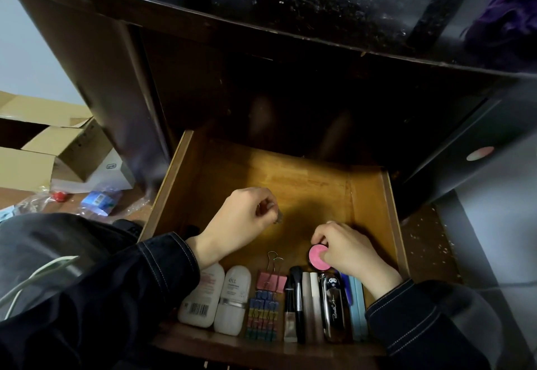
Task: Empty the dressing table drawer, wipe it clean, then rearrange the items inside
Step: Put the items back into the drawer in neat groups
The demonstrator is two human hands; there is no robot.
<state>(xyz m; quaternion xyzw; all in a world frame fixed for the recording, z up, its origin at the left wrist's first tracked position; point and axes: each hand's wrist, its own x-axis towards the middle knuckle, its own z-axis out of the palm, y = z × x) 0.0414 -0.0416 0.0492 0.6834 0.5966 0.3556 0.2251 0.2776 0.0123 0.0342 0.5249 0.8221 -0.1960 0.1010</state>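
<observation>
I am reading this as the rearranging step: the drawer (305,186) is sitting open, with 2 white bottles (203,297), clips (266,308) and a brush (297,291) already lined along its front edge. The right hand (351,250) is pinching a round pink compact (319,256) just behind that row; I would be lowering it flat, snug against the row, without knocking the brush. The left hand (241,221) is curling its fingers (266,205) round a small metal piece (277,219) over bare wood mid-drawer.
</observation>
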